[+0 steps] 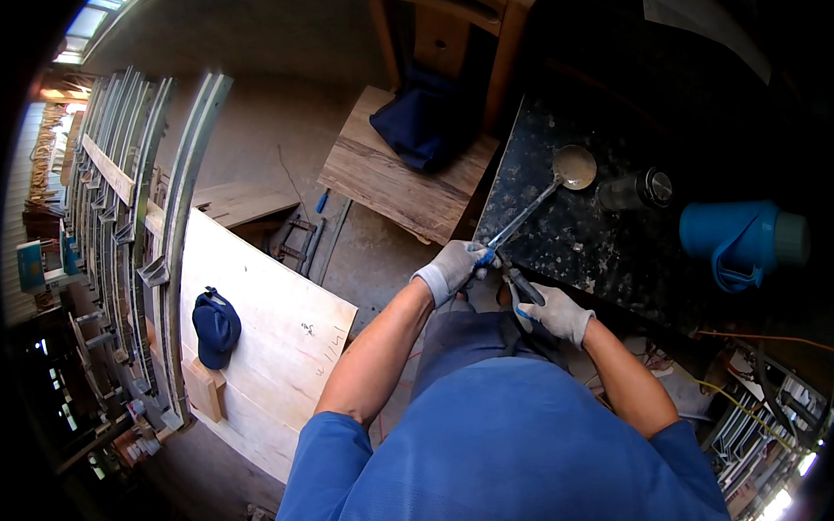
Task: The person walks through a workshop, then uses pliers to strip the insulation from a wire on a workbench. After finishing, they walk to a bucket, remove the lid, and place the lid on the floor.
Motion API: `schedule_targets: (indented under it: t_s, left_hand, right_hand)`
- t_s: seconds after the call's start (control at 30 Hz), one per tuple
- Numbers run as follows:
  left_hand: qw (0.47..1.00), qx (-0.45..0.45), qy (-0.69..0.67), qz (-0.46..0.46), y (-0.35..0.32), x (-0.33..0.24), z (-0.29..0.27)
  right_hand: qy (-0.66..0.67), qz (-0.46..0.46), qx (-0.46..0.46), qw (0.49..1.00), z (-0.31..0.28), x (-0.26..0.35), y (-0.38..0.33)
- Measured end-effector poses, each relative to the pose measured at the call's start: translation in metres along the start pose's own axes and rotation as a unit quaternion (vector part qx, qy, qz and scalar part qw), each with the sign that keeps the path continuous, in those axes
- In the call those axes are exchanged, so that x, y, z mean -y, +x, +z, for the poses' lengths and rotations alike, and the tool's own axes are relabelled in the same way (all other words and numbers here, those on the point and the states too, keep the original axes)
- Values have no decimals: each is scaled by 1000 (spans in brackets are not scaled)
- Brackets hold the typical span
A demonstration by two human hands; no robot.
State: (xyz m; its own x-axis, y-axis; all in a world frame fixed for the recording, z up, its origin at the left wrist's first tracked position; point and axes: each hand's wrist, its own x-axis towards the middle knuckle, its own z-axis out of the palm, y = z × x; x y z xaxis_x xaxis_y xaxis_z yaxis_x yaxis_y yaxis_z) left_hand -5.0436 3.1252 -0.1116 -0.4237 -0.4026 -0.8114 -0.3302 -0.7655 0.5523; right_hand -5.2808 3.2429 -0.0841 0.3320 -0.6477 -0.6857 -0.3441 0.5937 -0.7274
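My left hand (454,267), in a light work glove with blue on the fingertips, is closed round the handle end of a long metal ladle (532,208). The ladle's round bowl lies over the black speckled tabletop (550,242), away from me. My right hand (559,315), also gloved, grips a dark-handled hand tool (525,286). That tool's front end meets the ladle's handle end close to my left fingers. Its exact kind is hard to make out, since the fingers and shadow cover part of it.
On the black table stand a dark lidded jar (635,190) and a blue jug (730,240). A wooden chair (405,183) with dark cloth stands ahead. To the left, a blue cap (216,329) lies on a pale board (283,357), beside upright metal rails (186,167).
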Motion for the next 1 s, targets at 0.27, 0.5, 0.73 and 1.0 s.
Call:
schedule_targets:
  t_s: [0.27, 0.5, 0.73, 1.0]
  left_hand:
    - [995, 27, -77, -54, -11, -11, -7]
    - [999, 9, 41, -19, -12, -18, -6]
    - [991, 8, 134, 13, -18, -27, -9]
    - [961, -39, 269, 53, -32, -43, 4]
  right_hand:
    - [-26, 23, -23, 999, -2, 10, -10]
    - [-76, 18, -26, 997, -12, 24, -8]
    - [122, 93, 42, 987, -15, 30, -11]
    - [10, 42, -56, 998, 0, 18, -2]
